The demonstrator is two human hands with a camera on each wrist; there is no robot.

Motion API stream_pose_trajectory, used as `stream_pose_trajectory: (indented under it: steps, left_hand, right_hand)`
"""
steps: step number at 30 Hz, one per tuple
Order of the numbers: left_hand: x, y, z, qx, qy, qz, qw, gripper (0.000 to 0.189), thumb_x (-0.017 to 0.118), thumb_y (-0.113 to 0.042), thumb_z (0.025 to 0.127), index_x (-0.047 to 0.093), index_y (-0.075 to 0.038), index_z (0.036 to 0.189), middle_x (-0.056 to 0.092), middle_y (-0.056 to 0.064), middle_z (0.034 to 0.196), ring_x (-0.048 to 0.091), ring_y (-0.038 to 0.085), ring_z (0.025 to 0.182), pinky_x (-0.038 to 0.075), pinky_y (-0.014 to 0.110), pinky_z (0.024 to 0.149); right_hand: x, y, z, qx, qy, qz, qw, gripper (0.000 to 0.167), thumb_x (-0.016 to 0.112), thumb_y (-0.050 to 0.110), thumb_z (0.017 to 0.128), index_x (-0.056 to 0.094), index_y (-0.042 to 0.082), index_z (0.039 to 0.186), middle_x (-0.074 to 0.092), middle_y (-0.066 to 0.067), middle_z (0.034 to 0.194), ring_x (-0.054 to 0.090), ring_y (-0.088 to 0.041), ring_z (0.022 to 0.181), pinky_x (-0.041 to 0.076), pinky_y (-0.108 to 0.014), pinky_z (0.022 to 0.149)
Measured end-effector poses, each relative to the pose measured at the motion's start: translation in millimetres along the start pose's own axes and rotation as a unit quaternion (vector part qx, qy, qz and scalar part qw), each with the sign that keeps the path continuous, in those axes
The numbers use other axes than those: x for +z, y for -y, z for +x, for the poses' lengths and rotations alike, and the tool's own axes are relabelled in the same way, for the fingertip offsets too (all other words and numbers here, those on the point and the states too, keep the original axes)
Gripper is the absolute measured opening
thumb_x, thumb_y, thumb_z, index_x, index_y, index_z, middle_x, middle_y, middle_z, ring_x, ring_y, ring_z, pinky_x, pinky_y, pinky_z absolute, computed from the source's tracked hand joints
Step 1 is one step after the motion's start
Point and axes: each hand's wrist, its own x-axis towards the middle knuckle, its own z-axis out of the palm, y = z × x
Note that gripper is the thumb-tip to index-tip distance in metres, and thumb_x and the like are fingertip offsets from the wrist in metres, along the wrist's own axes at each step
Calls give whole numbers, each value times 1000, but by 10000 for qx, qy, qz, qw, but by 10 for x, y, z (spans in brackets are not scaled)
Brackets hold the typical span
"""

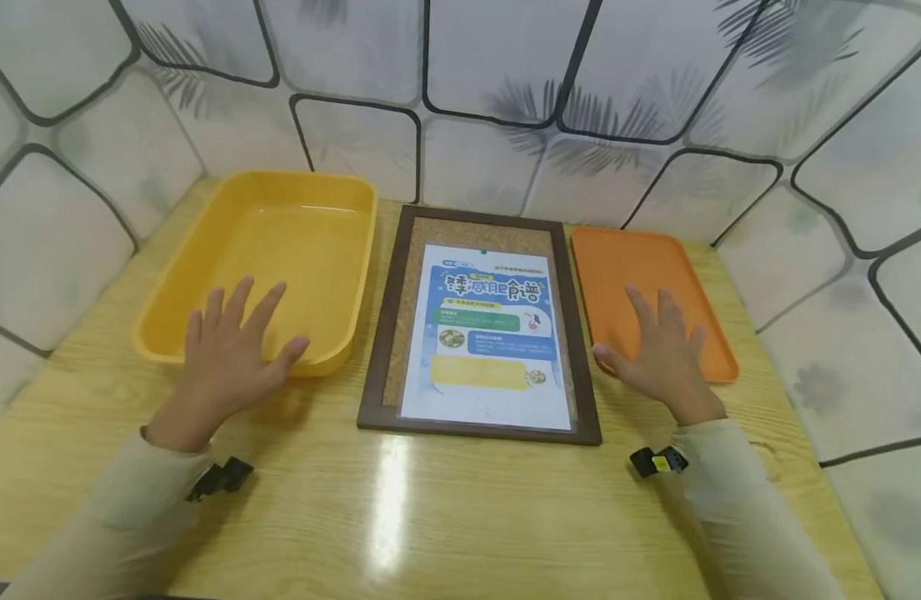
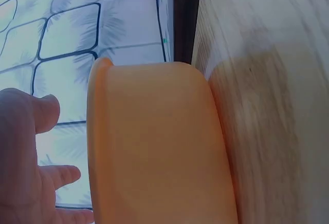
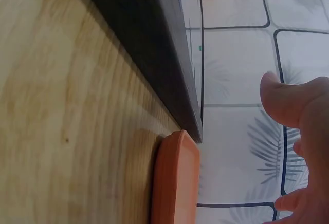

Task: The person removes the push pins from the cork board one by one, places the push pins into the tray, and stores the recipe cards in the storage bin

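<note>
My left hand [image 1: 231, 358], fingers spread and palm down, is over the near edge of a deep yellow tub [image 1: 310, 292] and holds nothing. In the left wrist view the thumb and fingers stand above the rim of the tub [image 2: 159, 142]. On the right, my right hand [image 1: 663, 354] spreads its fingers over the near part of a shallow orange tray [image 1: 610, 258]. The right wrist view shows that hand [image 3: 308, 131] raised above the tray [image 3: 167, 183], nothing in its grasp. Between the hands lies a brown-framed cork board [image 1: 400, 333] bearing a printed sheet [image 1: 490, 408] with Chinese text.
The wooden table [image 1: 460, 517] carries all three items, side by side. Behind them rises a wall [image 1: 490, 158] with a stone-and-leaf pattern, which also runs along both sides. Each sleeve has a small dark device [image 1: 658, 461] at the wrist.
</note>
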Motion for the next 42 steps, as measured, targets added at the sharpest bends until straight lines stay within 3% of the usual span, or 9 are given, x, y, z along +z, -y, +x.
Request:
stream_pose_trajectory:
  steps: [5, 9, 17, 24, 30, 36, 42]
  left_hand:
    - [-8, -85, 55, 165, -38, -169, 9997, 74, 40, -57, 98, 27, -8, 152, 14, 31, 153, 8, 60, 135, 7, 75, 100]
    - [-11, -157, 90, 196, 77, -253, 9995, 75, 38, -58, 98, 25, -7, 152, 13, 31, 154, 8, 60, 135, 7, 75, 100]
    - [-18, -274, 163, 436, -86, -479, 9979, 75, 40, -57, 98, 29, -5, 150, 16, 32, 152, 10, 60, 135, 10, 73, 102]
    - [7, -351, 184, 479, -65, -565, 9972, 75, 40, -58, 98, 30, -4, 150, 17, 31, 153, 11, 59, 135, 11, 73, 102]
    - [17, -419, 231, 673, -121, -698, 9952, 73, 41, -54, 99, 30, -3, 149, 18, 32, 152, 14, 57, 135, 14, 73, 102]
    - [22, -498, 264, 658, 204, -1343, 9885, 73, 42, -49, 100, 23, -1, 152, 15, 29, 154, 14, 50, 139, 16, 73, 101]
    - [62, -572, 324, 665, 478, -1998, 9764, 70, 41, -44, 102, 20, 1, 152, 19, 25, 155, 18, 44, 140, 18, 63, 109]
  right_hand:
    - [16, -12, 74, -407, -357, 388, 9978, 89, 62, 49, 90, 15, 10, 154, 11, -38, 150, 21, -61, 130, 19, -78, 93]
    - [33, -24, 136, -638, -463, 878, 9930, 85, 65, 39, 91, 18, 5, 153, 18, -34, 151, 26, -58, 130, 26, -74, 95]
    - [35, -2, 263, -498, -409, 1445, 9874, 80, 62, 41, 93, 20, 8, 153, 27, -23, 153, 42, -51, 124, 37, -67, 93]
    - [-22, 49, 418, -347, -66, 1787, 9833, 80, 61, 42, 94, 18, 12, 154, 29, -26, 151, 42, -49, 126, 36, -64, 97]
    - [-23, 86, 543, -413, -29, 2102, 9768, 77, 62, 38, 94, 20, 11, 153, 30, -25, 151, 44, -48, 125, 36, -60, 100]
    - [17, 76, 623, -408, 149, 2420, 9693, 76, 61, 41, 94, 21, 13, 153, 32, -25, 150, 47, -46, 123, 38, -58, 100]
    - [-34, 121, 643, -214, 427, 2840, 9576, 72, 58, 39, 96, 22, 13, 152, 33, -23, 150, 46, -44, 125, 40, -57, 99]
